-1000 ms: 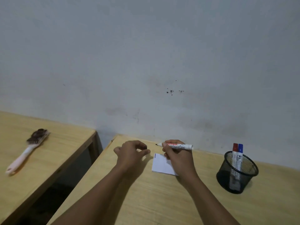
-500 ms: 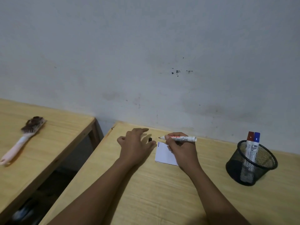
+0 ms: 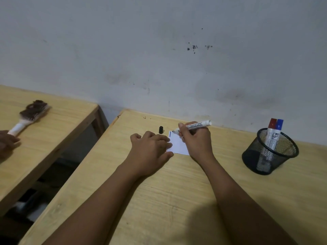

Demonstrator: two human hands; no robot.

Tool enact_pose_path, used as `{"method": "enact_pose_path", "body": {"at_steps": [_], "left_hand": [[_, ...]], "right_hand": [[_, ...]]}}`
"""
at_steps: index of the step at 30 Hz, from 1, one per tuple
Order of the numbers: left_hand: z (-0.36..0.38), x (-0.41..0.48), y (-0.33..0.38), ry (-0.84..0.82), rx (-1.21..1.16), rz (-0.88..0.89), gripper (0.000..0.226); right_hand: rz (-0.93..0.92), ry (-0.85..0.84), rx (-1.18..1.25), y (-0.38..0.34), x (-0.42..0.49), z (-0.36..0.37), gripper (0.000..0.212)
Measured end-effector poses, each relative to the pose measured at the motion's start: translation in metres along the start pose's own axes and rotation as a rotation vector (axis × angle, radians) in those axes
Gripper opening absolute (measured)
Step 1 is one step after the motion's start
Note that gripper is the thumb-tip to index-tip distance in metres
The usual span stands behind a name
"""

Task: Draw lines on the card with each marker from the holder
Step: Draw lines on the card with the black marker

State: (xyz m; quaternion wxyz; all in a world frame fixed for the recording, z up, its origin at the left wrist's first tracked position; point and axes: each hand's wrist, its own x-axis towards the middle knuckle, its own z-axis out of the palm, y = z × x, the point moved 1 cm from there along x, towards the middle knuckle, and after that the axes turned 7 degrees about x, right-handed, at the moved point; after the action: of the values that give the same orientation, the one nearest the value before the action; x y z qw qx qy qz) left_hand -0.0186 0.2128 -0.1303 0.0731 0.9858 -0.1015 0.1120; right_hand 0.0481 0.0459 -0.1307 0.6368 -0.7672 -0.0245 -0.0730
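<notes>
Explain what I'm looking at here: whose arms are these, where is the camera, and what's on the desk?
No machine is involved: a person wears a camera on the head, so you look down along their own arms. The right hand holds an uncapped white marker, tip at the far left corner of a small white card beside a short blue line. The left hand presses on the card's left edge. The black cap stands on the wooden desk. A black mesh holder at right holds a red-capped marker and a blue-capped marker. A brush lies on the neighbouring table.
</notes>
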Motion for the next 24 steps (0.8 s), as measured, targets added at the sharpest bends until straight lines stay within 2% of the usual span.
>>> {"method": "enact_pose_path", "body": {"at_steps": [14, 24], "left_hand": [[-0.008, -0.008, -0.006, -0.368, -0.045, 0.087, 0.061], [-0.012, -0.008, -0.006, -0.403, -0.064, 0.091, 0.066]], "right_hand": [[-0.006, -0.027, -0.034, -0.001, -0.001, 0.001, 0.025], [-0.002, -0.025, -0.049, 0.001, 0.000, 0.001, 0.025]]}}
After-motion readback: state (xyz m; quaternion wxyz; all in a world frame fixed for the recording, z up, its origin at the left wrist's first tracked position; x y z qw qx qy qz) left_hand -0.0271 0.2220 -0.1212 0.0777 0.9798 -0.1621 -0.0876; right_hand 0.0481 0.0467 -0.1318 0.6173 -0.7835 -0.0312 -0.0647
